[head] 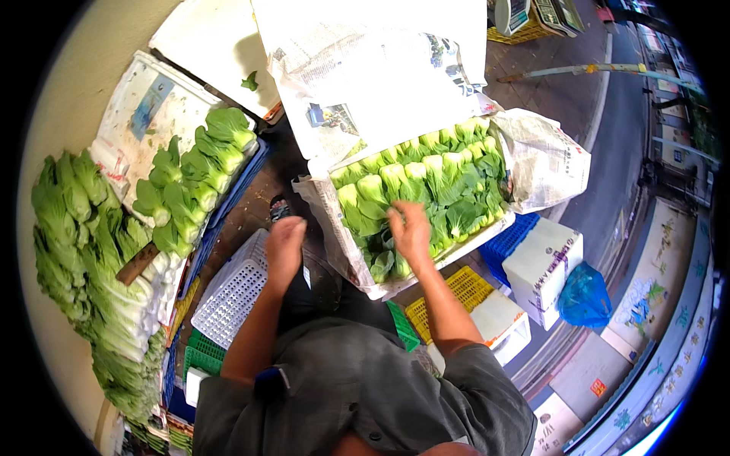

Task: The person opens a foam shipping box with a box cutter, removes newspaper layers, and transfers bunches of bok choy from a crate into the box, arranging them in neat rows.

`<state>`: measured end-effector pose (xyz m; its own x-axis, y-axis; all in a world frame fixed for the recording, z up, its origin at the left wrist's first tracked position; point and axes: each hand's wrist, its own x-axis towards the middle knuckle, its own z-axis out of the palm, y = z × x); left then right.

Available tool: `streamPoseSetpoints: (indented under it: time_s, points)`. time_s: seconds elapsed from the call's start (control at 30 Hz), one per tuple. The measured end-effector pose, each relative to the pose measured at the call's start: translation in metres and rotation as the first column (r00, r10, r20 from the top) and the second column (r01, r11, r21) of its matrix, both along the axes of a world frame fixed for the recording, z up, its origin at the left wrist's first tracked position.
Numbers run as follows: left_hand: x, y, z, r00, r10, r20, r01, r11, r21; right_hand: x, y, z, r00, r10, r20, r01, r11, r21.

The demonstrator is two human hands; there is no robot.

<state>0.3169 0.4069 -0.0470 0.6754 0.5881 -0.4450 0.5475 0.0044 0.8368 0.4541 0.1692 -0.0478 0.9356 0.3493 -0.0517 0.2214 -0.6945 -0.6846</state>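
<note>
A foam box [342, 251] lined with newspaper holds rows of bok choy [450, 176] in front of me. Over the near-left part of the rows is my right hand [409, 231], fingers spread and slightly blurred, with nothing visible in it; whether the fingertips touch the leaves I cannot tell. My left hand [285, 245] is raised to the left of the box, its fingers bent, and its palm side is hidden. Newspaper [539, 159] folds out over the box's right side, and more sheets lie along the back.
On the left, bok choy [197, 182] lies on a stall beside piled leafy greens [74, 239] and a brown strip [137, 264]. A white plastic crate [234, 296] stands below. Right are a yellow crate [456, 288], a foam box [542, 273], a blue bag [584, 295] and the road.
</note>
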Motion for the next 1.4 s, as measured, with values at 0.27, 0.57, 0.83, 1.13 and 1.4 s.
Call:
streamPoseSetpoints:
  time_s: [0.27, 0.57, 0.83, 1.13, 1.4]
  points:
    - [0.131, -0.097, -0.068, 0.782, -0.557, -0.28, 0.622, 0.662, 0.419, 0.091, -0.004, -0.055, 0.894, 0.42, 0.155, -0.28, 0.795, -0.537]
    - [0.122, -0.087, -0.062, 0.744, -0.616, -0.26, 0.664, 0.635, 0.394, 0.076, -0.029, -0.034, 0.885, 0.442, 0.144, -0.348, 0.835, -0.426]
    - [0.129, -0.085, -0.053, 0.699, -0.635, -0.328, 0.715, 0.621, 0.322, 0.1, -0.031, -0.047, 0.789, 0.596, 0.15, -0.508, 0.77, -0.386]
    - [0.116, -0.09, -0.064, 0.707, -0.691, -0.153, 0.684, 0.612, 0.397, 0.084, -0.055, -0.025, 0.831, 0.55, 0.078, -0.514, 0.815, -0.267]
    - [0.122, -0.095, -0.045, 0.64, -0.761, -0.109, 0.762, 0.61, 0.22, 0.082, -0.078, -0.034, 0.775, 0.624, 0.096, -0.593, 0.771, -0.232]
